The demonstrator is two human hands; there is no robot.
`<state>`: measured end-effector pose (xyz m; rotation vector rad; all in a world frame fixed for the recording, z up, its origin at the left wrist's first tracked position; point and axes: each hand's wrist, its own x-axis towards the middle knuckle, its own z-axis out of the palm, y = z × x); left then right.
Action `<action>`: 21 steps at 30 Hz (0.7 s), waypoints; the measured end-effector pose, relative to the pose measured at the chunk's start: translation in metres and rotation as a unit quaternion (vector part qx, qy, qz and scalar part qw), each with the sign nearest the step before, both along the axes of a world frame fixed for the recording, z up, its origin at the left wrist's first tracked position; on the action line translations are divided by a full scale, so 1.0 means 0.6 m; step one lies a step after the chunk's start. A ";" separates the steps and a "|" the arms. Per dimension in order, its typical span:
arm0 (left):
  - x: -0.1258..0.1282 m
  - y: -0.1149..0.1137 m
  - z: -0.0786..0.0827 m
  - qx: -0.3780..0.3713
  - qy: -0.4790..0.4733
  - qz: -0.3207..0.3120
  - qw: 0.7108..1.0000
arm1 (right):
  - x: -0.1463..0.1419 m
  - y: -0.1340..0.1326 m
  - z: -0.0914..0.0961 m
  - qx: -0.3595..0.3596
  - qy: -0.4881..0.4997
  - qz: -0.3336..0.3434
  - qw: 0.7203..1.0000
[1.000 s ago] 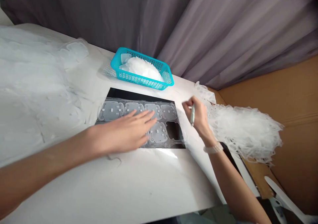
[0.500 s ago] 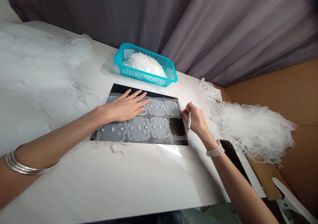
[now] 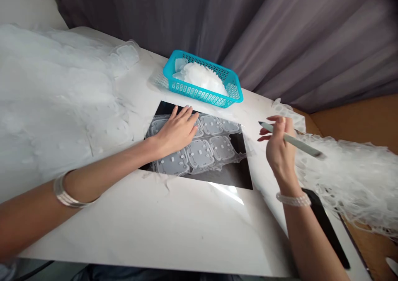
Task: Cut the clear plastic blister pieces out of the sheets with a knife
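A translucent moulded sheet with two rows of rounded-square pieces lies skewed on a black board. At the right end of its near row is a cut-out hole with the black showing through. My left hand lies flat on the sheet's left part, fingers spread toward the far edge, hiding some pieces. Raised to the right of the board, my right hand grips a pale pen-shaped craft knife with a dark pointed tip. The tip points left, apart from the sheet.
Beyond the board stands a turquoise basket of translucent pieces. Translucent sheets are heaped at left. Tangled clear offcuts pile up at right, by a dark flat object. A grey curtain hangs behind the white table.
My right hand has lifted away from the sheet's right end, with the knife now tilted leftward. The sheet has turned slightly on the board. My left hand stays on it. The view has shifted.
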<state>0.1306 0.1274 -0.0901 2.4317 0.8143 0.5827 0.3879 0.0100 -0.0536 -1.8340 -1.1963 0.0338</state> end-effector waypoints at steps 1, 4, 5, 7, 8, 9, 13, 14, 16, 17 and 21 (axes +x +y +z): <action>-0.006 -0.007 0.002 -0.013 -0.017 -0.040 0.999 | -0.013 -0.015 0.003 0.017 0.034 0.003 0.999; -0.020 -0.033 0.001 -0.065 -0.050 -0.173 0.981 | -0.054 -0.050 0.003 0.015 0.134 0.036 0.990; -0.023 -0.041 -0.001 -0.076 -0.052 -0.201 0.975 | -0.067 -0.056 0.001 -0.004 0.163 0.056 0.985; -0.026 -0.051 -0.007 -0.083 -0.046 -0.221 0.971 | -0.090 -0.063 -0.003 -0.051 0.211 0.091 0.972; -0.026 -0.054 -0.009 -0.082 -0.040 -0.222 0.971 | -0.101 -0.064 -0.005 -0.071 0.225 0.103 0.966; -0.025 -0.055 -0.011 -0.079 -0.035 -0.221 0.971 | -0.112 -0.065 -0.006 -0.088 0.227 0.110 0.964; -0.020 -0.055 -0.010 -0.065 -0.034 -0.224 0.972 | -0.143 -0.060 -0.010 -0.136 0.149 0.119 0.972; -0.020 -0.055 -0.009 -0.065 -0.036 -0.225 0.972 | -0.148 -0.059 -0.010 -0.144 0.123 0.122 0.974; -0.020 -0.056 -0.008 -0.070 -0.044 -0.223 0.971 | -0.154 -0.055 -0.011 -0.155 0.081 0.128 0.976; -0.020 -0.056 -0.008 -0.072 -0.045 -0.222 0.971 | -0.156 -0.053 -0.012 -0.160 0.066 0.130 0.976; -0.020 -0.057 -0.008 -0.065 -0.039 -0.229 0.971 | -0.162 -0.044 -0.014 -0.164 0.035 0.132 0.977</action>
